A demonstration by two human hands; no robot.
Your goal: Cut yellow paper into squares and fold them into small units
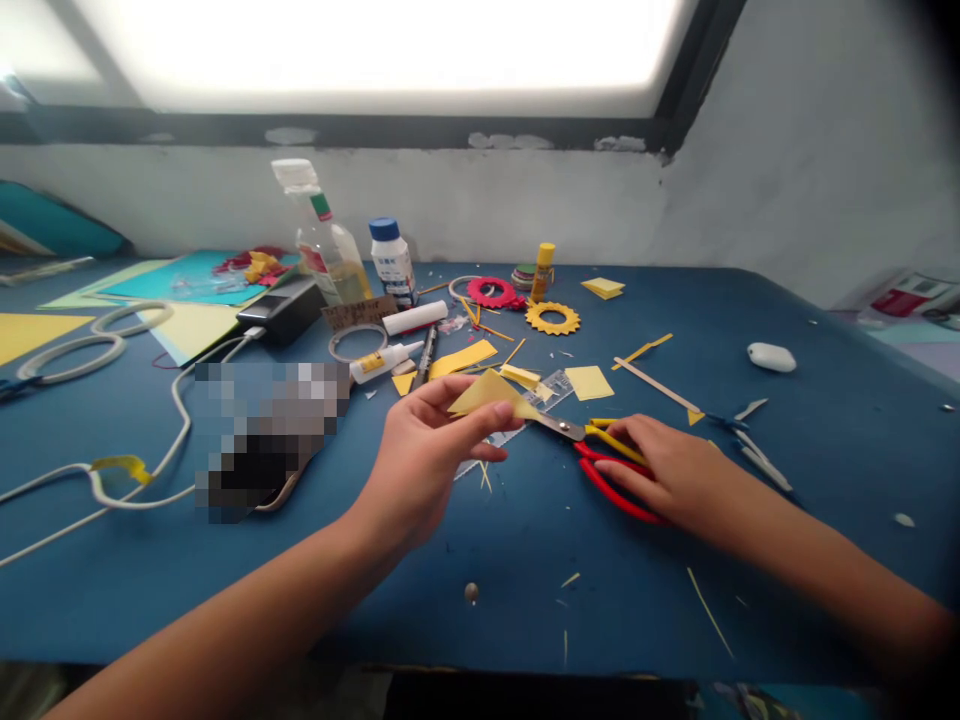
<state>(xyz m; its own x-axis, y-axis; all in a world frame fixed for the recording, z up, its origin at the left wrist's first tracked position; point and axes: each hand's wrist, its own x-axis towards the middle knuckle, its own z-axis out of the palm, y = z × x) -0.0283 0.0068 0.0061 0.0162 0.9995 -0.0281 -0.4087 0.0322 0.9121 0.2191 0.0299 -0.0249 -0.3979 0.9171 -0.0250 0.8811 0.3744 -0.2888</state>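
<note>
Between the thumb and fingers of my left hand [427, 450] is a pale yellow folded piece of paper [486, 393], pointed at the top. My right hand [675, 465] grips a pair of scissors [619, 495] with red and yellow handles. The scissor blades reach left to the paper's right corner and touch it; whether they cut into it is too small to tell. Beneath the paper lies a clear ruler [556, 388], partly hidden by my left hand. A yellow paper square [589, 382] and thin paper offcuts lie just beyond.
Behind my hands stand a glass bottle [330, 250], a blue-capped white bottle [392, 265] and a glue stick [543, 272]. Red [491, 293] and yellow paper rings [553, 319] lie nearby. A phone [274, 450] and white cable [180, 420] are left; a white case [771, 357] sits right.
</note>
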